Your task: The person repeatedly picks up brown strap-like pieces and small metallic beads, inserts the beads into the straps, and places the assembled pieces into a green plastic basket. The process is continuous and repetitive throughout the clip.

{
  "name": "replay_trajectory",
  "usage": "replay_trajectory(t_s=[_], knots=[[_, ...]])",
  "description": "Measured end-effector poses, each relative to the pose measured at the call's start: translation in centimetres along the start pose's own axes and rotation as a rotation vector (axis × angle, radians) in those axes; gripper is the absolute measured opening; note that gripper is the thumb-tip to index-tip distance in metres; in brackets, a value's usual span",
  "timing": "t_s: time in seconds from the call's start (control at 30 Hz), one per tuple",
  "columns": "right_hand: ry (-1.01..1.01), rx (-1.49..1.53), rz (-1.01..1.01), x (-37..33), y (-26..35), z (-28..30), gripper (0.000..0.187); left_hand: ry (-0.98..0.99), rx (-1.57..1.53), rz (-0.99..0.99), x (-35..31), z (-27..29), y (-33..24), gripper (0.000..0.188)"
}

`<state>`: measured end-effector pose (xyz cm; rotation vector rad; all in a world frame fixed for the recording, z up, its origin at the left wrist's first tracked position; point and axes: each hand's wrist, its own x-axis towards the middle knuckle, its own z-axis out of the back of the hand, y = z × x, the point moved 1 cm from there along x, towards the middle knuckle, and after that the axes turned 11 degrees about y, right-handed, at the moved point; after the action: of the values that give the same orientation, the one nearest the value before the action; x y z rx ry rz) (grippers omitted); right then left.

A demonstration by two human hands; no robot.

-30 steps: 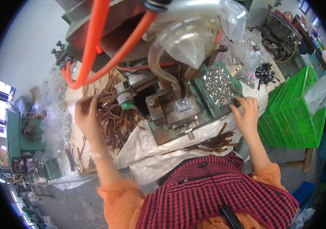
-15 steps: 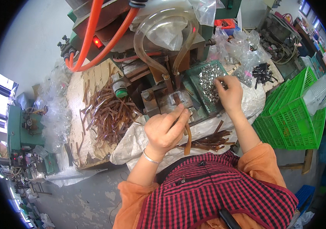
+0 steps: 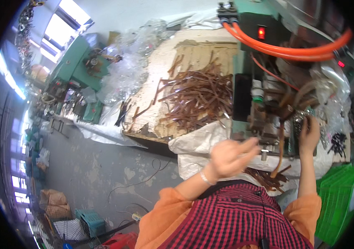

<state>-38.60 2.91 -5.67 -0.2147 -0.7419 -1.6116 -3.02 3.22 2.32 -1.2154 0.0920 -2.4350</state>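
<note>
My left hand (image 3: 231,157) is raised in front of the machine, fingers stretched out toward the right and holding nothing. Beyond its fingertips a brown strip (image 3: 281,145) hangs down from the machine's press head (image 3: 270,126), apart from the hand. My right hand (image 3: 311,135) is at the tray of small shiny metal pieces (image 3: 299,120) right of the machine, its fingers curled down at the pile. What lies between those fingertips is hidden. Below the machine, more brown strips (image 3: 268,178) lie bunched on a white cloth close to my apron.
A large heap of brown strips (image 3: 197,95) covers the wooden board (image 3: 152,99) on the left. Orange hoses (image 3: 284,52) arch over the machine. Dark short pieces (image 3: 338,143) lie at the right, above a green plastic crate (image 3: 338,199). Clear plastic bags (image 3: 131,62) pile up at the back left.
The view has swung left. My left hand has let go of the brown strip and drawn away to the left, its fingers straightening. My right hand stays at the metal pieces.
</note>
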Motion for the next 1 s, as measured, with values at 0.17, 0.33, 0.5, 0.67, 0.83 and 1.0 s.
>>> replay_trajectory(t_s=[0.17,0.33,0.5,0.67,0.83,1.0], knots=[[0.034,0.687,-0.4,-1.1,-3.4,-1.6,0.014,-0.395,0.37,0.824,-7.5,10.2,13.8,0.011],[0.088,0.774,-0.514,0.2,0.2,-0.6,0.019,0.113,0.908,1.162,-11.7,13.8,27.7,0.024],[0.084,0.848,-0.416,-0.1,-0.9,-1.6,0.022,0.37,0.997,1.527,-11.5,9.9,33.6,0.046],[0.051,0.649,-0.462,-2.6,-0.7,0.5,0.019,0.467,1.035,1.523,-11.2,8.6,36.6,0.025],[-0.063,0.541,-0.414,-4.3,2.1,4.6,0.015,-0.189,0.355,1.017,-11.1,12.2,29.9,0.02],[0.019,0.876,-0.275,-1.9,8.2,6.6,0.024,-0.35,-0.446,0.843,-4.0,3.7,18.7,0.015]])
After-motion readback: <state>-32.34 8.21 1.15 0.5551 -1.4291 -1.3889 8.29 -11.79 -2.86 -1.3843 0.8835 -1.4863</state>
